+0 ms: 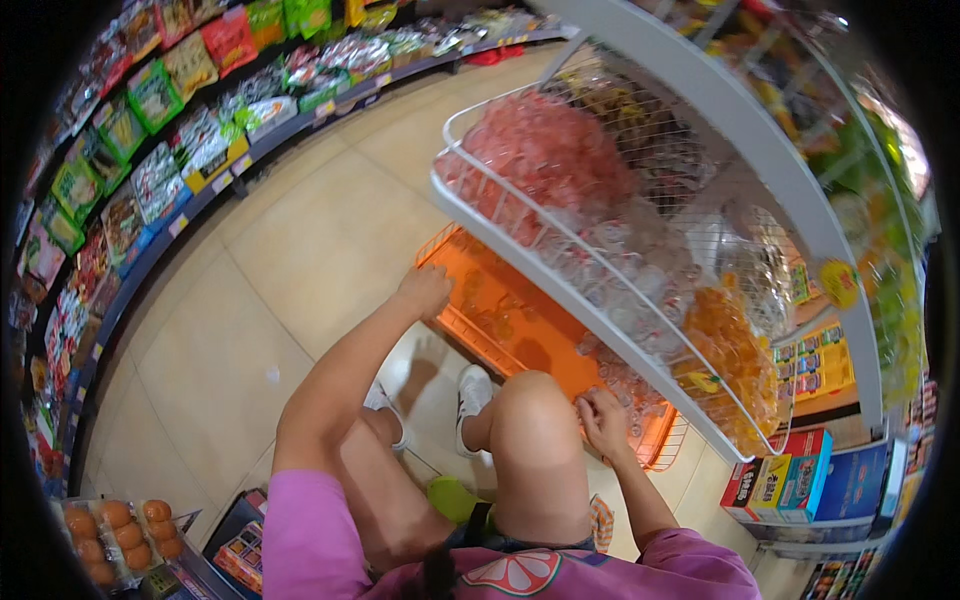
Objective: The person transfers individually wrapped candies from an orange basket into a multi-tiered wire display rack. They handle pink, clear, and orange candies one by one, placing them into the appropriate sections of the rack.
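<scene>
An orange basket (538, 349) stands low before me, partly under a white wire display basket (517, 281). My left hand (427, 291) is closed around its rim at the left corner. At the right part of its front side is my right hand (602, 426), fingers bent, close to a heap of small clear-wrapped pieces (641, 401); whether it grips the rim cannot be told. A few amber-coloured wrapped pieces (491, 315) lie on the orange bottom at the left. The back of the orange basket is hidden by the upper one.
Pink wrapped sweets (551, 150), clear ones (622, 251) and orange ones (727, 341) fill the white basket above. A long shelf of packaged snacks (217, 142) curves along the left. Packs of brown eggs (124, 532) sit at lower left, cartons (780, 480) at right.
</scene>
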Available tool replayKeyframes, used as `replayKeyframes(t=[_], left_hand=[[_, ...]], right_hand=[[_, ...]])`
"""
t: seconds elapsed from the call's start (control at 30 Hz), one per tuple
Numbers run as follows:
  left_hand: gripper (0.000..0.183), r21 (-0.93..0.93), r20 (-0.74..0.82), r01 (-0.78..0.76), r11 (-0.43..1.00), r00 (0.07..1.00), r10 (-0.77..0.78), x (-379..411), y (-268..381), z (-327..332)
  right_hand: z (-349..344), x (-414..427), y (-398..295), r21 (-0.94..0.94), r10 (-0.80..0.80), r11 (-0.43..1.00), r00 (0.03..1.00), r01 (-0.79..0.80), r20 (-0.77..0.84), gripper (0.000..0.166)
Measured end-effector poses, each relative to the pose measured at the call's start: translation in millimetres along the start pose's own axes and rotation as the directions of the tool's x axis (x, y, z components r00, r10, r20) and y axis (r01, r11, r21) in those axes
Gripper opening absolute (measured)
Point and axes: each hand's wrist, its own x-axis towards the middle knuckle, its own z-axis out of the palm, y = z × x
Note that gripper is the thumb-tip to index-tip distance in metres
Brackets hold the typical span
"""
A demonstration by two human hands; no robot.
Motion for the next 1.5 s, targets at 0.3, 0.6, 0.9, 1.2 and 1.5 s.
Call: replayKeyframes(t=[0.3, 0.6, 0.9, 1.2, 1.5], left_hand=[[0.043, -0.301, 0.026, -0.018, 0.954, 0.999, 0.027, 65.8, -25.6, 63.5], [0.102, -0.146, 0.283, 0.115, 0.983, 0.957, -0.070, 141.4, -3.0, 129.5], [0.064, -0.386, 0.305, 0.246, 0.889, 0.944, -0.129, 159.3, 29.6, 172.0], [0.050, -0.670, 0.215, -0.028, 0.741, 0.949, 0.230, 154.2, 29.0, 160.6], [0.035, -0.841, 0.192, 0.068, 0.536, 0.965, 0.179, 96.2, 28.3, 60.9]], right_hand=[[196.1, 127.5, 131.2, -0.026, 0.256, 0.967, 0.960, -0.255, 0.112, 0.104], [259.6, 215.0, 112.7, -0.358, 0.278, 0.932, 0.756, -0.062, 0.592, 0.120], [261.6, 201.7, 103.9, -0.299, 0.122, 0.954, 0.889, 0.017, 0.441, 0.094], [241.4, 202.4, 79.5, 0.711, 0.347, 0.436, 0.832, -0.551, 0.432, 0.061], [174.2, 190.1, 12.6, 0.840, 0.206, 0.439, 0.946, -0.319, 0.251, 0.074]])
